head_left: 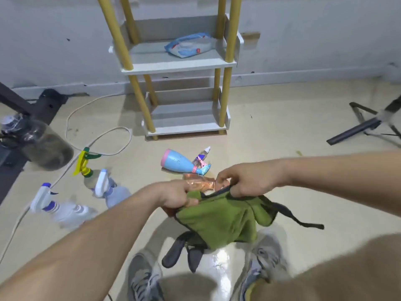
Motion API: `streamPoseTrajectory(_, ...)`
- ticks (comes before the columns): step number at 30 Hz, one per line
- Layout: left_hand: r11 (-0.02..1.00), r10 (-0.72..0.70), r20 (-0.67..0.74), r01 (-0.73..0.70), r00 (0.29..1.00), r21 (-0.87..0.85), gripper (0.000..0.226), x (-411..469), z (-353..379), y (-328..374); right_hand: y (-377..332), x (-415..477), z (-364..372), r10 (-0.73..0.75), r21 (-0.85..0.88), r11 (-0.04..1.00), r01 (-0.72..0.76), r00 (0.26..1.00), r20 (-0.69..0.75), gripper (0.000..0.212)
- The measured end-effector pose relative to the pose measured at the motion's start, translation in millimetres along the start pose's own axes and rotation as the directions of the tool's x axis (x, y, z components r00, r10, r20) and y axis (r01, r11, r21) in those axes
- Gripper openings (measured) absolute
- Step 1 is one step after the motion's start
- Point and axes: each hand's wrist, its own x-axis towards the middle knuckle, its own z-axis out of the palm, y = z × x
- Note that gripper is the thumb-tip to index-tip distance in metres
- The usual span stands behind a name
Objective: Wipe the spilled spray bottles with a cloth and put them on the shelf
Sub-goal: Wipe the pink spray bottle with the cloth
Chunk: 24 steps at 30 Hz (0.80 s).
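Observation:
Both my hands hold a green cloth (219,220) with dark trim above the floor. My left hand (175,196) pinches its left top edge and my right hand (245,181) pinches its right top edge. Behind the cloth an orange-clear bottle (199,182) lies on the floor, partly hidden. Beyond it lies a blue bottle with a pink base (180,162) and a small clear spray bottle (202,156). At the left lie two white-and-purple spray bottles (65,210) (112,190) and a bottle with a yellow-green trigger (85,165). The white shelf with yellow posts (180,66) stands against the wall.
A blue wipes packet (191,44) lies on the shelf's middle board. A white cable (104,137) loops over the floor at left, by a large clear jug (41,144). A black stand's legs (364,124) lie at right. My shoes (143,276) are below the cloth.

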Motion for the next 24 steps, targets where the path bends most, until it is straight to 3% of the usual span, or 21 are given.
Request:
streamPoseTrajectory(3, 0.999, 0.032, -0.110, -0.035, 0.993, -0.029, 0.025, 45.7, 8.1, -32.2, 40.0, 49.7, 25.1, -0.009, 0.189, 0.982, 0.020, 0.998, -0.060, 0.039)
streamPoseTrajectory(5, 0.996, 0.091, -0.237, -0.085, 0.967, 0.035, 0.022, 74.9, 11.8, -44.8, 75.4, 75.1, 44.8, 0.029, 0.357, 0.934, 0.032, 0.986, -0.166, 0.041)
streamPoseTrajectory(7, 0.991, 0.131, -0.337, -0.110, 0.932, 0.081, 0.009, 105.9, 12.0, -51.3, 105.3, 95.3, 59.1, 0.130, 0.511, 0.859, 0.028, 0.954, -0.272, 0.045)
streamPoseTrajectory(9, 0.986, 0.166, -0.399, -0.146, 0.902, 0.081, 0.014, 137.4, 10.2, -52.9, 128.2, 112.6, 70.3, 0.273, 0.626, 0.780, -0.001, 0.900, -0.339, 0.044)
streamPoseTrajectory(11, 0.959, 0.238, -0.410, -0.146, 0.881, 0.243, 0.027, 167.7, 7.0, -56.8, 141.7, 126.2, 79.2, 0.393, 0.776, 0.631, 0.022, 0.853, -0.344, 0.040)
streamPoseTrajectory(13, 0.875, 0.270, -0.410, -0.043, 0.871, 0.483, 0.041, 190.0, 7.2, -65.7, 145.0, 132.8, 86.1, 0.449, 0.910, 0.408, 0.078, 0.850, -0.274, 0.035)
streamPoseTrajectory(16, 0.855, 0.291, -0.506, 0.017, 0.812, 0.519, 0.049, 200.0, 13.8, -75.7, 142.5, 133.7, 90.3, 0.402, 0.984, 0.074, 0.160, 0.898, -0.176, 0.032)
streamPoseTrajectory(18, 0.881, 0.218, -0.562, 0.087, 0.798, 0.464, 0.048, 191.5, 23.7, -74.4, 134.5, 135.3, 90.3, 0.320, 0.977, -0.061, 0.207, 0.931, -0.177, 0.034)
streamPoseTrajectory(19, 0.902, 0.156, -0.581, 0.125, 0.799, 0.413, 0.049, 185.5, 30.0, -72.5, 128.6, 137.9, 92.3, 0.286, 0.974, -0.059, 0.219, 0.938, -0.193, 0.035)
streamPoseTrajectory(20, 0.924, 0.104, -0.587, 0.140, 0.803, 0.356, 0.049, 180.9, 37.3, -71.9, 120.6, 143.5, 97.7, 0.279, 0.975, 0.032, 0.220, 0.935, -0.220, 0.038)
streamPoseTrajectory(21, 0.945, 0.079, -0.589, 0.128, 0.804, 0.302, 0.046, 177.5, 46.3, -72.9, 112.2, 150.8, 104.8, 0.259, 0.948, 0.232, 0.220, 0.925, -0.278, 0.039)
streamPoseTrajectory(22, 0.961, 0.087, -0.596, 0.090, 0.798, 0.261, 0.041, 175.2, 56.4, -76.5, 105.1, 160.2, 115.7, 0.202, 0.837, 0.500, 0.223, 0.910, -0.363, 0.038)
streamPoseTrajectory(23, 0.975, 0.101, -0.603, 0.042, 0.792, 0.219, 0.039, 173.0, 66.0, -79.8, 98.7, 171.9, 128.5, 0.085, 0.638, 0.735, 0.229, 0.902, -0.423, 0.038)
streamPoseTrajectory(24, 0.987, 0.109, -0.607, -0.015, 0.787, 0.158, 0.043, 172.2, 73.3, -83.5, 94.9, 182.7, 140.1, -0.016, 0.404, 0.888, 0.221, 0.892, -0.452, 0.044)
